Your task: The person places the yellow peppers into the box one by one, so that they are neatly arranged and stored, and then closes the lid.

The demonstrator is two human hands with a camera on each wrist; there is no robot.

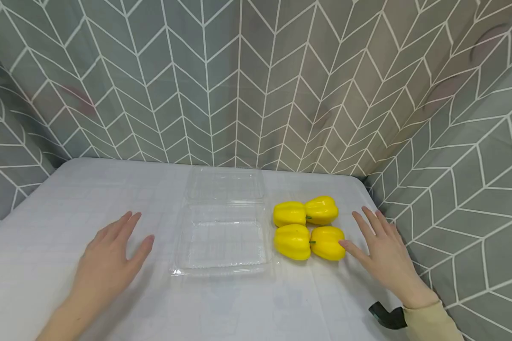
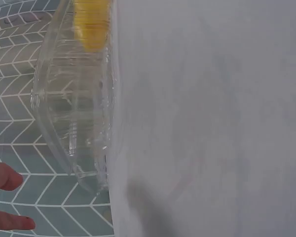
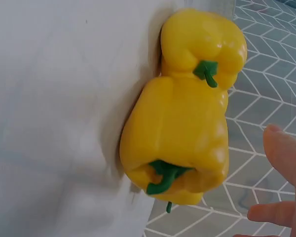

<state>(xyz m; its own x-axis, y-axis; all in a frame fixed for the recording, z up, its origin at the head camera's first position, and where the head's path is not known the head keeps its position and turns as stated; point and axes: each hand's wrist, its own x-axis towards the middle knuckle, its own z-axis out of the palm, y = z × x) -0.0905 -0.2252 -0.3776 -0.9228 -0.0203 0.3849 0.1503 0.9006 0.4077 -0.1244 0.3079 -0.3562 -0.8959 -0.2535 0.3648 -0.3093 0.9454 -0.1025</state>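
Several yellow bell peppers [image 1: 292, 242] with green stems lie in a tight cluster on the right half of the table. In the right wrist view a bell pepper [image 3: 177, 128] shows close up, stem toward the camera. Just right of the cluster is my right hand [image 1: 381, 255], fingers spread, its thumb close to the nearest pepper; the head view leaves contact unclear. A clear plastic clamshell container [image 1: 224, 271] lies with its lid folded back, left of the peppers. To its left hovers my left hand [image 1: 111, 255], fingers extended and holding nothing.
A white cloth covers the table [image 1: 123, 189]. Grey curtains [image 1: 222, 85] with a white chevron pattern hang behind it and at both sides. By the right wrist, a black curved object [image 1: 386, 316] shows beside the beige sleeve [image 1: 431, 323].
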